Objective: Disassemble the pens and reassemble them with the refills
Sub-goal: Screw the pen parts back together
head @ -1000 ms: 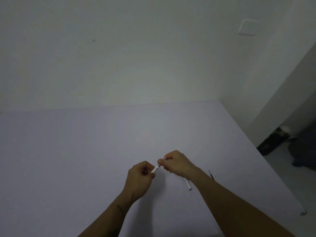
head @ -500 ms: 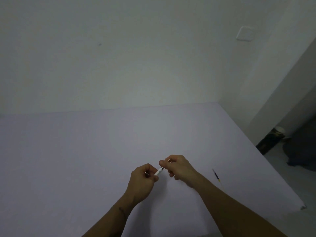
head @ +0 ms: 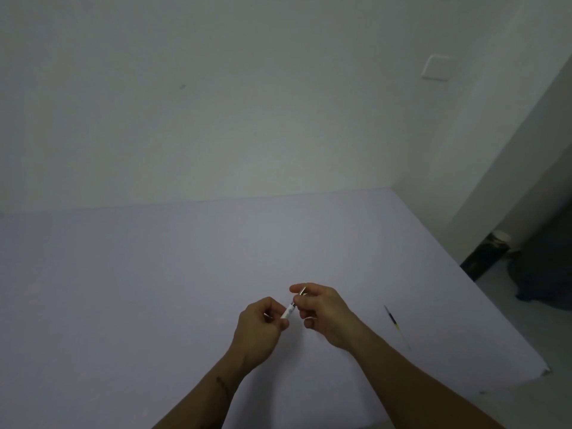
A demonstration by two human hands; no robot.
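Note:
A white pen (head: 289,313) is held between both hands above the pale lilac table (head: 123,289). My left hand (head: 258,329) is closed around its lower white barrel. My right hand (head: 322,314) pinches the upper end, where a metal tip (head: 302,291) shows between thumb and forefinger. A thin refill (head: 393,321), dark with a yellow band, lies on the table to the right of my right hand. Most of the pen barrel is hidden inside my left fist.
The table's right edge (head: 507,320) runs diagonally down to a corner near the lower right. Past it on the floor stand a dark bottle (head: 486,255) and a dark heap (head: 544,274). A white wall with a switch plate (head: 438,67) is behind.
The view has shifted, so the hands sit slightly lower and right. The white piece seen under my right wrist a second ago is no longer visible. The hands still hold the pen.

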